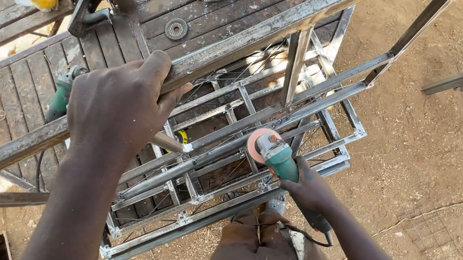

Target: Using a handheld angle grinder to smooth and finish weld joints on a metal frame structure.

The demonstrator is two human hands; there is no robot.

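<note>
Your left hand (116,108) gripped the stiff, heavy steel frame (264,26) — your right hand (309,189) clutched the angle grinder (276,157) below it by its body.

Grinder (276,157) on frame (228,149), workbench (8,91) behind

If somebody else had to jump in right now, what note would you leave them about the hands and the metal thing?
Left hand: gripping the long top bar of the metal frame, steadying it.
Right hand: holding the green angle grinder, its disc against a lower frame bar.
Nearby: a second grinder and a spare disc lie on the plank table.
Done: frame looks assembled.
Left: cannot tell how much grinding remains.
</note>
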